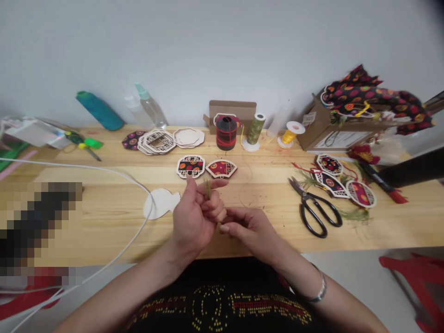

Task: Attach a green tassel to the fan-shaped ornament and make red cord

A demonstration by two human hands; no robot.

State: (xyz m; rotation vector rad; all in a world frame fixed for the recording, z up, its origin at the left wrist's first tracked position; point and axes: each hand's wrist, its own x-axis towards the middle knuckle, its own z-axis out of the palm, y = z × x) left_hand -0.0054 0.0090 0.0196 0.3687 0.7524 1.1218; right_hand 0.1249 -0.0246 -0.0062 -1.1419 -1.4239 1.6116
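My left hand (197, 208) is closed around a small bundle of olive-green thread (208, 188), whose cut-looking tips stick up above the curled fingers. Close against it, my right hand (251, 229) pinches the lower end of the same bundle between thumb and fingers. Most of the bundle is hidden inside the hands. Just beyond the fingers lie an octagonal wooden-framed fabric ornament (190, 167) and a fan-shaped one (222, 168). A white vase-shaped piece (161, 203) is beside my left hand. Black-handled scissors (314, 208) rest to the right, blades apart.
Along the wall stand a teal thread cone (100, 111), a spray bottle (151, 106), a red-and-black cord spool (226, 133), a green thread spool (256, 132) and a yellow spool (290, 134). Finished ornaments (333, 182) lie right, before a cardboard box (322, 127). A white cable (138, 182) crosses left.
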